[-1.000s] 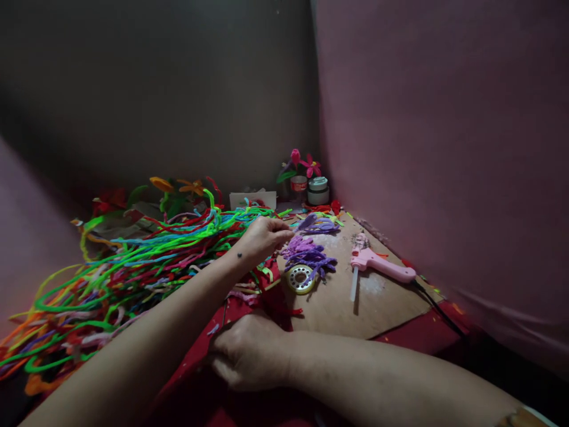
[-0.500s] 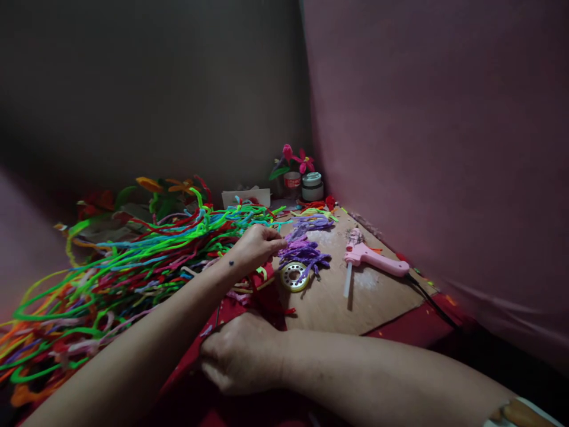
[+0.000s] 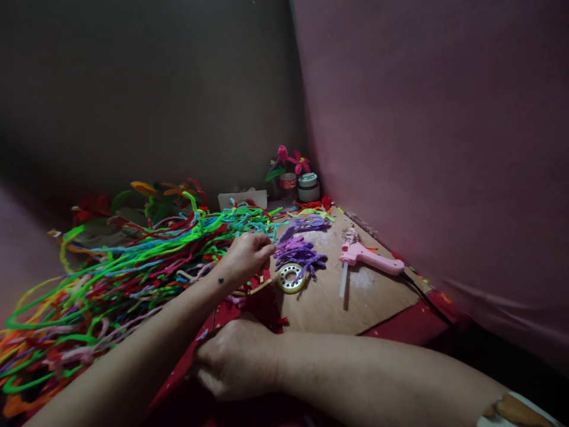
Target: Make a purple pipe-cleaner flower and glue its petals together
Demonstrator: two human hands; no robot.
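Observation:
My left hand (image 3: 249, 256) is closed, thumb and fingers pressed together beside a small pile of purple pipe cleaner pieces (image 3: 299, 252). Whatever lies between its fingertips cannot be made out. Nearer to me, my right hand (image 3: 237, 357) is curled into a fist over the red cloth (image 3: 402, 326); its fingers face away and hide anything inside. A round silver spool (image 3: 287, 286) with a yellowish rim touches the purple pieces. To the left spreads a large heap of long, many-coloured pipe cleaners (image 3: 146, 252), partly behind my left forearm.
A pink glue gun (image 3: 373, 259) with a clear stick and a black cord (image 3: 429, 299) rests on the brown board (image 3: 320, 308). At the back stand a lidded jar (image 3: 308, 188), a small cup (image 3: 288, 181) and pink flowers (image 3: 300, 162). Walls close off the far side and right.
My left hand has drawn back slightly from the purple pieces, toward me and to the left. My right fist stays nearly in place. The whole view has shifted a little.

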